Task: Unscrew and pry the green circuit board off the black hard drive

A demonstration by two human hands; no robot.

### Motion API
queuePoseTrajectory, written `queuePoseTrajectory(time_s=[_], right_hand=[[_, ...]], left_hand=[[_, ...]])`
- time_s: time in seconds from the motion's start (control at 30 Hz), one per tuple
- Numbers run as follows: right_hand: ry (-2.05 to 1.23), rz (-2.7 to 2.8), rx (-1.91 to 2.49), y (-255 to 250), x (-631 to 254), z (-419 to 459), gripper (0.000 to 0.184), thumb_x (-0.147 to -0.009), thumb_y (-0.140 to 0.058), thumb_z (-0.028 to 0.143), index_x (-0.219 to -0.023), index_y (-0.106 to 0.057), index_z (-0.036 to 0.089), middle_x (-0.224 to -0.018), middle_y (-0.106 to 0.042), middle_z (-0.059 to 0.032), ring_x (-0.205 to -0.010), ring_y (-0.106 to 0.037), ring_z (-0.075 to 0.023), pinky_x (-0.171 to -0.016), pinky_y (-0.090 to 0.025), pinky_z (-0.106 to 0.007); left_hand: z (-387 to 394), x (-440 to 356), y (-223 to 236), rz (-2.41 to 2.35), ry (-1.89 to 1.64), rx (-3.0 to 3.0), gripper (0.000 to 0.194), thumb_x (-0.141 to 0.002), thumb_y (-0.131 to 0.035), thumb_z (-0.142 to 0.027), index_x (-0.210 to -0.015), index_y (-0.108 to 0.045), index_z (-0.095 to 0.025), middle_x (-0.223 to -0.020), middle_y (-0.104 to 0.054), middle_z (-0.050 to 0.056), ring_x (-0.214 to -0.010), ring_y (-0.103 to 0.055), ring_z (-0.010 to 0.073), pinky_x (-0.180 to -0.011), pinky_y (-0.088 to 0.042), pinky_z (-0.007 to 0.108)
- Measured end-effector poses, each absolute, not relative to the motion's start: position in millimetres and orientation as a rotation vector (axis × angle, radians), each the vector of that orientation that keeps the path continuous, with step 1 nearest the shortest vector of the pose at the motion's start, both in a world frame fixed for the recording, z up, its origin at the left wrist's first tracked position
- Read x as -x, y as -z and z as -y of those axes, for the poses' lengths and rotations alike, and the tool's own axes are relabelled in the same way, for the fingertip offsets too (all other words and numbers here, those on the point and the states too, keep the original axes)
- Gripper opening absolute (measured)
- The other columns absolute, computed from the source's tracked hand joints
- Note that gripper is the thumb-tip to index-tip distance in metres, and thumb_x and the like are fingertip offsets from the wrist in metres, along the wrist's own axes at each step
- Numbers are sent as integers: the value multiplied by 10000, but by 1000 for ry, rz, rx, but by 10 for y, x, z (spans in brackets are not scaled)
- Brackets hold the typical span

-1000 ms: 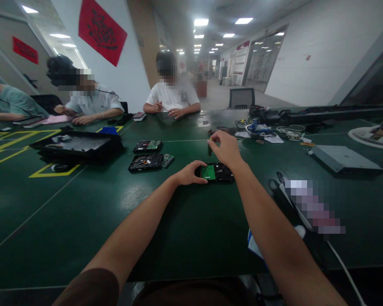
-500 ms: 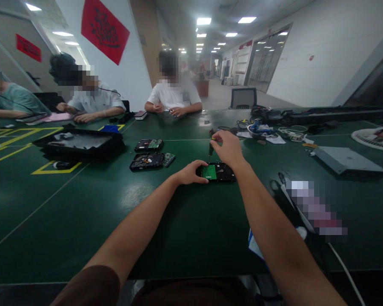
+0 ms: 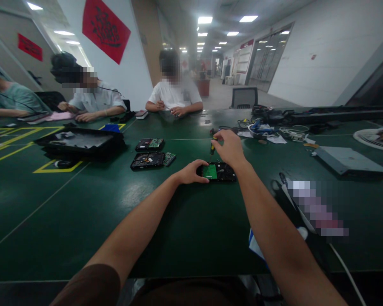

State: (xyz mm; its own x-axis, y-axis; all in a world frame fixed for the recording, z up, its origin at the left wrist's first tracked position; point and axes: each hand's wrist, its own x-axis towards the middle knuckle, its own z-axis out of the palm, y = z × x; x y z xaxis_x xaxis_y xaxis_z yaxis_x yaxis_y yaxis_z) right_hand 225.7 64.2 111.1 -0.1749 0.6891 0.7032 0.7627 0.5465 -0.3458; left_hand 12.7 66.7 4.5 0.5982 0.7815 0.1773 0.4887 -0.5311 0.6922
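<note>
A black hard drive (image 3: 217, 172) with a green circuit board lies face up on the green table (image 3: 178, 221) in front of me. My left hand (image 3: 190, 172) grips its left edge, fingers curled round it. Just above the drive, my right hand (image 3: 230, 148) pinches the top of a small screwdriver (image 3: 212, 151) with a yellow and black handle. The tool stands nearly upright with its tip down at the drive's far edge.
Two more opened hard drives (image 3: 148, 159) lie to the left, beside a black tray (image 3: 79, 142). Cables and a bowl (image 3: 258, 129) sit at the back right, a grey metal cover (image 3: 349, 160) to the right. Three people sit along the far left side.
My right hand has lowered slightly with the screwdriver, bringing its tip down onto the drive. My left hand has stayed on the drive's edge.
</note>
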Motion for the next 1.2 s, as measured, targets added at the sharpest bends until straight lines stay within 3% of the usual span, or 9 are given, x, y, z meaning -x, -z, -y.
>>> queuePoseTrajectory(time_s=[0.17,0.33,0.7,1.03,1.2], right_hand=[[52,1951,1144,-1097,-2244,-655,119,-888,-651,235,-1003,-671,211,-1072,-716,-100,-1046,-640,-281,-962,-472,-435],[38,1973,1159,-1070,-2256,-674,185,-890,-602,171,-1057,-670,215,-1071,-718,-90,-1007,-651,-268,-955,-475,-439],[-3,1876,1211,-1112,-2229,-637,91,-881,-636,212,-971,-628,219,-958,-718,-72,-906,-666,-245,-861,-508,-403],[50,1934,1189,-1124,-2232,-614,101,-902,-598,222,-994,-640,221,-988,-705,-90,-945,-647,-259,-907,-490,-431],[1,1880,1239,-1107,-2238,-640,54,-892,-610,236,-946,-605,230,-984,-710,-89,-912,-646,-262,-854,-491,-427]], left_hand=[[-669,-126,-42,-994,-630,-2243,842,-659,-853,-556,-1382,-542,-255,-1412,-546,85,-1317,-520,311,-1132,-411,451],[-660,-133,-45,-996,-642,-2238,855,-656,-855,-555,-1384,-538,-238,-1405,-551,94,-1299,-535,310,-1121,-423,448],[-680,-123,-37,-1001,-622,-2251,854,-656,-849,-568,-1387,-543,-249,-1425,-541,85,-1333,-509,312,-1149,-397,453],[-662,-134,-59,-1007,-634,-2211,846,-644,-867,-529,-1382,-552,-261,-1419,-546,85,-1330,-515,316,-1147,-401,464],[-642,-137,-83,-1007,-629,-2208,845,-647,-865,-534,-1381,-556,-253,-1429,-542,87,-1334,-514,317,-1149,-400,455]])
